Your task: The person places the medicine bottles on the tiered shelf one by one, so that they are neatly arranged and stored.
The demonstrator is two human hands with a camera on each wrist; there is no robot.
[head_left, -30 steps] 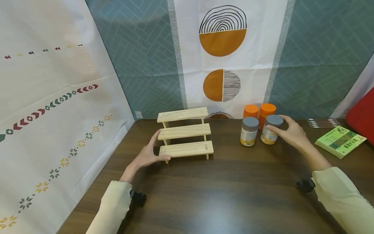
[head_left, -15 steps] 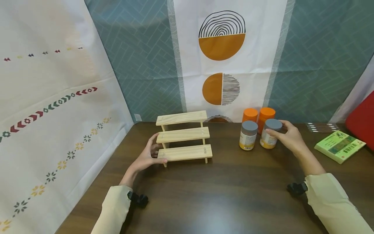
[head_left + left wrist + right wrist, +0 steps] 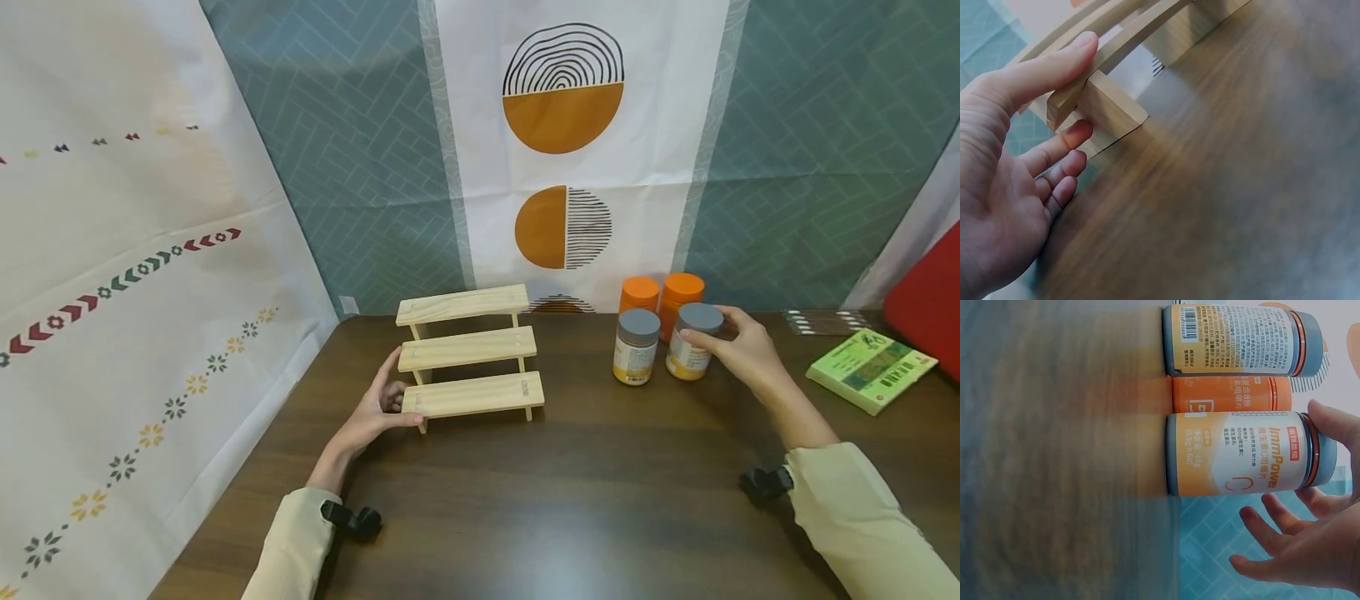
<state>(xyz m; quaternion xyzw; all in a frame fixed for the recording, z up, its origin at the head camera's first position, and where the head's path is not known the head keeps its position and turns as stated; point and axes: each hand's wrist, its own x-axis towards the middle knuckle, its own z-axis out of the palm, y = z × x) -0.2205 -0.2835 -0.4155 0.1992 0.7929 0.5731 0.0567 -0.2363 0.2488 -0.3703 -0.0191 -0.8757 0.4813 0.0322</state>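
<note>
At the left stands a three-tier wooden display rack (image 3: 471,348) with pale stepped boards. My left hand (image 3: 367,417) holds its left end, thumb on the front of the lowest board and index finger reaching up by the middle board. In the left wrist view the other fingers (image 3: 1060,187) are curled beside the rack's leg. To the right, my right hand (image 3: 746,346) grips the grey lid of an upright white-and-yellow supplement bottle (image 3: 1238,453) between thumb and fingers. That bottle's base is on the table. A matching grey-lidded bottle (image 3: 635,354) stands just left of it.
Two orange bottles (image 3: 640,292) stand behind the grey-lidded ones, against the patterned cloth backdrop (image 3: 375,167). A green box (image 3: 870,371) lies at the right, near a flat packet of white-tipped sticks (image 3: 825,322) and a red object (image 3: 930,304). The dark wooden table (image 3: 562,500) extends in front.
The head view has shifted slightly. My left thumb has slid a little left along the lowest board. The right hand keeps its grip and the bottles stay in place.
</note>
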